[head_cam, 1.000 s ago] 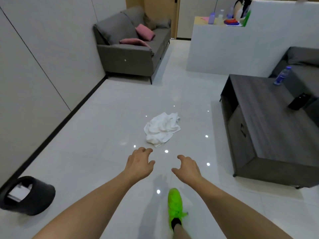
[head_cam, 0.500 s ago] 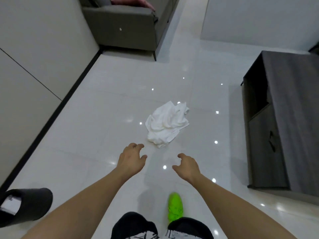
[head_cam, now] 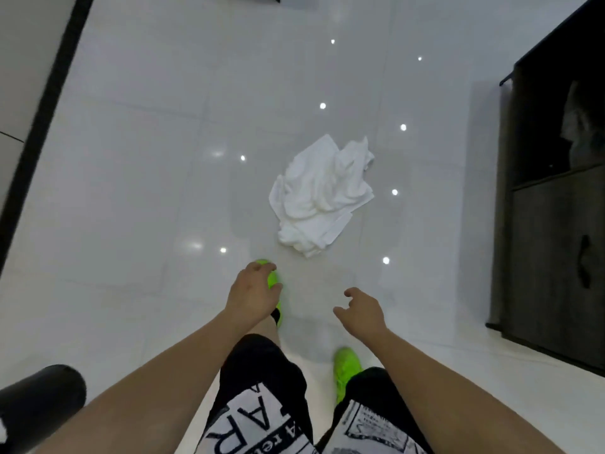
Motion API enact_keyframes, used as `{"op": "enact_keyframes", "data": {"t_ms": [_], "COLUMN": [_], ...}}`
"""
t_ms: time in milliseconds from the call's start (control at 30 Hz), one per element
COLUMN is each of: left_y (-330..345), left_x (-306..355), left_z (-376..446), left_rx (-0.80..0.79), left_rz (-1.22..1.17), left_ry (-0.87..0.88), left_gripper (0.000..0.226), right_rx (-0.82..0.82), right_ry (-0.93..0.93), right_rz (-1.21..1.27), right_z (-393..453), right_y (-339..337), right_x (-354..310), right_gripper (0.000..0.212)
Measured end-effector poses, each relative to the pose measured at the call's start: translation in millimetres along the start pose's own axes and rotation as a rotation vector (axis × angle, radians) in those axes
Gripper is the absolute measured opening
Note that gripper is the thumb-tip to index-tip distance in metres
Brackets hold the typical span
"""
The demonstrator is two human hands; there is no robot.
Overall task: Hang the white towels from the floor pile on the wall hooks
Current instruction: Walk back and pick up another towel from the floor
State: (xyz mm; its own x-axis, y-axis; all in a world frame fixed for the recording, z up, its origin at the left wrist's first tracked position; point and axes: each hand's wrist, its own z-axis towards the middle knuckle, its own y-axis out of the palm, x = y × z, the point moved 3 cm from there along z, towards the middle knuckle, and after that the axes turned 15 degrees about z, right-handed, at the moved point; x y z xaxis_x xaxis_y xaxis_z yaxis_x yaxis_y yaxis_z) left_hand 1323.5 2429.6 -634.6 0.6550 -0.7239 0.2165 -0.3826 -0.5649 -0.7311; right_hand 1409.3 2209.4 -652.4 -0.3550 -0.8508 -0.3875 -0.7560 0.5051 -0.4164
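Note:
A crumpled pile of white towels [head_cam: 319, 194] lies on the glossy white tile floor, just ahead of my feet. My left hand [head_cam: 253, 294] hangs below and left of the pile with fingers loosely curled, holding nothing. My right hand [head_cam: 361, 311] hangs below the pile, also loosely curled and empty. Neither hand touches the towels. No wall hooks are in view.
A dark wooden cabinet [head_cam: 553, 231] stands along the right side. A black bin [head_cam: 36, 406] sits at the lower left by the wall, whose black baseboard [head_cam: 42, 122] runs up the left. My green shoes [head_cam: 345, 365] stand just short of the pile.
I have stepped closer and the view has tilted down: the towel pile is now near my feet, the sofa has left the view, and both hands stay loosely curled and empty.

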Motion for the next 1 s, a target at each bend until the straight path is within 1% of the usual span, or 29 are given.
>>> {"op": "enact_keyframes", "data": {"t_ms": [167, 300, 433, 567, 600, 700, 733, 767, 800, 833, 933, 1000], "left_y": [5, 33, 81, 135, 147, 190, 202, 212, 220, 227, 237, 237], "left_x": [-44, -72, -93, -102, -103, -99, -97, -93, -90, -86, -74, -66], "left_z": [107, 179, 249, 301, 308, 328, 334, 340, 345, 351, 362, 365], "left_rx": [-0.074, -0.123, -0.162, -0.146, -0.148, -0.228, -0.256, -0.273, -0.285, -0.290, -0.294, -0.295], "left_rz": [0.036, 0.057, 0.083, 0.029, 0.019, 0.039, 0.051, 0.058, 0.060, 0.060, 0.068, 0.073], "left_ry": [-0.023, -0.045, -0.067, -0.112, -0.117, -0.110, -0.105, -0.101, -0.098, -0.093, -0.081, -0.078], "left_gripper": [0.045, 0.043, 0.044, 0.042, 0.042, 0.043, 0.044, 0.044, 0.044, 0.044, 0.043, 0.042], "right_rx": [0.010, 0.029, 0.016, 0.034, 0.039, 0.055, 0.053, 0.042, 0.026, 0.007, -0.004, 0.010], "right_ry": [0.108, 0.145, 0.184, 0.278, 0.316, 0.451, 0.495, 0.523, 0.540, 0.549, 0.556, 0.534], "right_rz": [0.080, 0.137, 0.172, 0.262, 0.332, 0.634, 0.709, 0.772, 0.825, 0.871, 1.002, 1.029], "right_z": [94, 178, 272, 358, 374, 415, 426, 434, 440, 446, 451, 451], "right_y": [35, 59, 85, 107, 111, 123, 127, 132, 135, 138, 143, 141], "right_x": [-33, -42, -22, 19, 27, 52, 59, 64, 68, 71, 74, 72], "right_gripper": [0.055, 0.050, 0.048, 0.052, 0.051, 0.033, 0.034, 0.040, 0.043, 0.040, 0.014, 0.012]}}
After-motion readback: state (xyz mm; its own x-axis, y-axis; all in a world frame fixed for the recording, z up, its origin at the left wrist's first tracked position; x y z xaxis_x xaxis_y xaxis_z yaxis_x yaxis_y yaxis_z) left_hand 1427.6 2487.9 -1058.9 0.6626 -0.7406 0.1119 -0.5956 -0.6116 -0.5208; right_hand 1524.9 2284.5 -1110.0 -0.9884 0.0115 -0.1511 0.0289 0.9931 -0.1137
